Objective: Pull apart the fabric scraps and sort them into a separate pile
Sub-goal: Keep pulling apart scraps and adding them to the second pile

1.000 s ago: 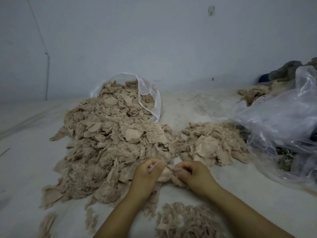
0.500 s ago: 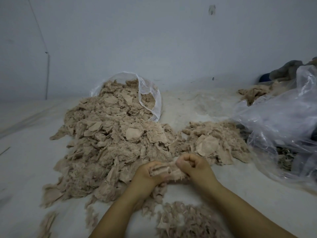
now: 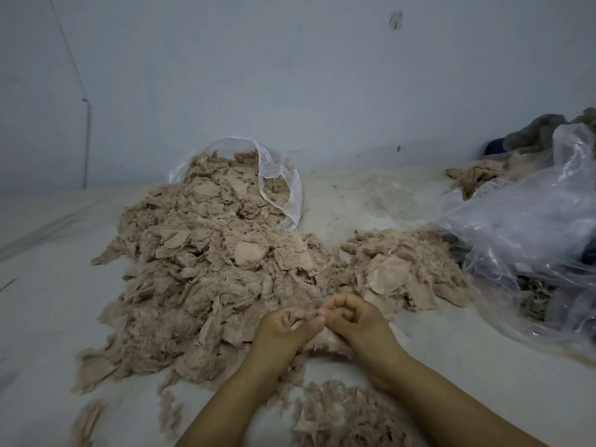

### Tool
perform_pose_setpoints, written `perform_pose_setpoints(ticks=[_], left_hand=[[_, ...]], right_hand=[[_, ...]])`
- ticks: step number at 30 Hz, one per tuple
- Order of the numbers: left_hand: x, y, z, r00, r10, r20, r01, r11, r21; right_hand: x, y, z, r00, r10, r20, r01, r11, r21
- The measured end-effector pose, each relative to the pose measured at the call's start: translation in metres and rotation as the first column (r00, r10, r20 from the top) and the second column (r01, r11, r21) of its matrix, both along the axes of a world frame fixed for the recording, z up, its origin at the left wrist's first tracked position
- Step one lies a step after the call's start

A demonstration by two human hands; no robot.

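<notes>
A big heap of beige fabric scraps (image 3: 206, 279) spills from a clear bag (image 3: 280, 188) across the pale floor. A smaller scrap pile (image 3: 406, 272) lies to its right, and a third pile (image 3: 342, 414) sits near me between my forearms. My left hand (image 3: 283, 330) and my right hand (image 3: 354, 324) meet in front of the big heap. Both pinch one small beige scrap (image 3: 325, 340) with curled fingers, thumbs nearly touching. Most of that scrap is hidden by the fingers.
A crumpled clear plastic bag (image 3: 529, 227) with dark contents lies at the right. Behind it are more beige cloth (image 3: 474, 175) and grey fabric (image 3: 541, 133). A few stray scraps (image 3: 87, 421) lie at the lower left. A grey wall stands behind.
The hands have drawn closer together on the scrap, thumbs now almost touching. The striped piece that showed between them half a second ago is now mostly hidden by fingers.
</notes>
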State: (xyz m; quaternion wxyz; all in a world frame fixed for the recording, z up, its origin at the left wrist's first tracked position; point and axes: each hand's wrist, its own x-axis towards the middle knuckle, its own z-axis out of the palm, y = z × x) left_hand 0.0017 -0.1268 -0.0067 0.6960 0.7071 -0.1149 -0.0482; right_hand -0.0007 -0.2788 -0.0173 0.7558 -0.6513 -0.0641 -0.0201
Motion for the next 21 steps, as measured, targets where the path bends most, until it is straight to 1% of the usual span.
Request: perform_pose_setpoints(ticks=[2,4,6,8,10,11,13,15,16,17,19,21], left_hand=[[-0.0004,-0.0009,-0.0003,0.999,0.028,-0.018,-0.029,0.998,-0.054],[-0.0005,-0.0004,0.0017,0.998,0.021,-0.052,-0.027,0.992,-0.123],[-0.0012,-0.0002,0.0025,0.998,-0.003,-0.059,-0.005,0.992,-0.123],[-0.0023,-0.0013,0.002,0.996,0.009,-0.085,-0.018,0.994,-0.109],[-0.0019,-0.0008,0.0015,0.995,0.036,-0.096,-0.045,0.995,-0.088],[-0.0016,-0.0004,0.001,0.995,0.04,-0.086,-0.046,0.996,-0.077],[-0.0009,-0.0011,0.0008,0.996,0.039,-0.076,-0.043,0.998,-0.05],[-0.0006,-0.0016,0.0002,0.997,0.044,-0.062,-0.045,0.999,-0.023],[-0.0006,-0.0016,-0.0002,0.997,0.05,-0.055,-0.052,0.998,-0.027],[-0.0003,-0.0012,-0.0001,0.996,0.06,-0.058,-0.063,0.997,-0.042],[-0.001,-0.0003,0.0008,0.995,0.065,-0.079,-0.07,0.996,-0.054],[-0.0025,0.0,0.0015,0.996,0.042,-0.079,-0.046,0.998,-0.049]], right_hand=[[0.0008,-0.0018,0.0014,1.0,-0.022,-0.001,0.022,1.0,0.01],[0.0014,-0.0033,0.0041,0.998,-0.056,-0.007,0.056,0.998,0.015],[0.0011,-0.0024,0.0063,0.997,-0.071,-0.02,0.071,0.997,0.012],[0.0,-0.0029,0.0063,0.999,-0.018,-0.038,0.018,1.0,-0.006],[-0.0026,-0.0027,0.006,0.998,0.056,-0.036,-0.058,0.996,-0.062],[-0.0027,-0.002,0.004,0.997,0.076,-0.01,-0.077,0.994,-0.078],[-0.0007,-0.0007,0.0017,0.999,0.024,0.022,-0.021,0.992,-0.122],[0.0029,-0.0018,-0.0005,0.997,-0.075,0.003,0.075,0.986,-0.152],[0.0037,-0.0033,0.0017,0.994,-0.109,-0.024,0.105,0.986,-0.131],[0.0053,-0.0058,0.0023,0.993,-0.108,-0.04,0.104,0.99,-0.093],[0.0038,-0.0095,0.0051,0.999,-0.031,-0.033,0.029,0.998,-0.06],[0.0024,-0.0097,0.0022,0.999,0.05,-0.012,-0.051,0.989,-0.139]])
